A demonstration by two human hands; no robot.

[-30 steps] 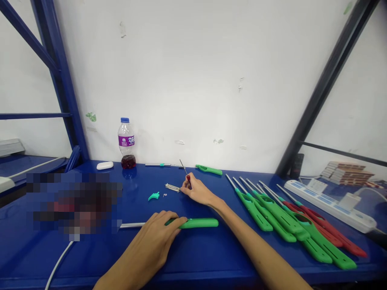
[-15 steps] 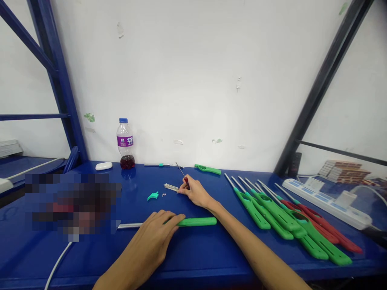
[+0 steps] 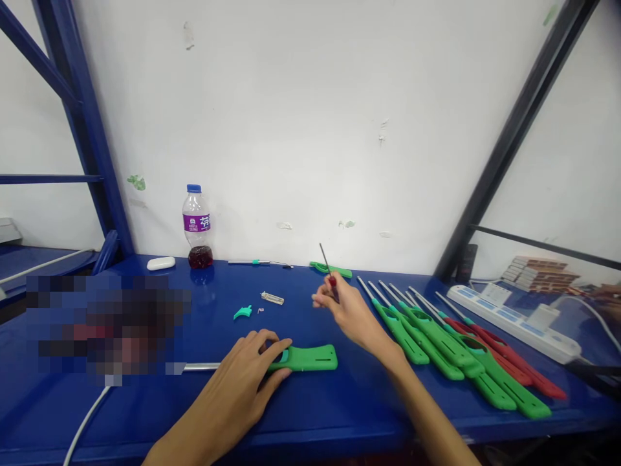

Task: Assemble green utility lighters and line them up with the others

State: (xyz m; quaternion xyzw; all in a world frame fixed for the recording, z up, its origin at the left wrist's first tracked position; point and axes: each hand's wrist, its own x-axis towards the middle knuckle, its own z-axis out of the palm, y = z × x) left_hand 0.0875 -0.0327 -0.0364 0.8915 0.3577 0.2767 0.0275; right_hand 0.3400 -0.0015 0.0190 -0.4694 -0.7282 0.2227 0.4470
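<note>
My left hand (image 3: pixel 247 372) is wrapped over a green long-nosed lighter (image 3: pixel 313 358) lying on the blue table, its metal tube pointing left. The lighter's middle is partly hidden under my fingers. In my right hand (image 3: pixel 352 314) is a small screwdriver (image 3: pixel 332 280) with a red handle, its shaft pointing up and to the left, raised above the table. Beyond my left hand lie a teal trigger (image 3: pixel 242 312), a tiny pale part (image 3: pixel 261 310) and a slim whitish part with metal (image 3: pixel 272 298).
Several green lighters (image 3: pixel 444 340) and red lighters (image 3: pixel 524 366) are heaped at the right, beside a white power strip (image 3: pixel 514 323). Near the wall are a drink bottle (image 3: pixel 197 226), a white case (image 3: pixel 161 263), a metal tube (image 3: pixel 250 262) and a green shell (image 3: pixel 339 270). A blurred patch covers the left.
My right hand has moved right with the screwdriver, away from the slim whitish part, which stays on the table. The green lighter under my left hand has rolled from its edge onto its flat side.
</note>
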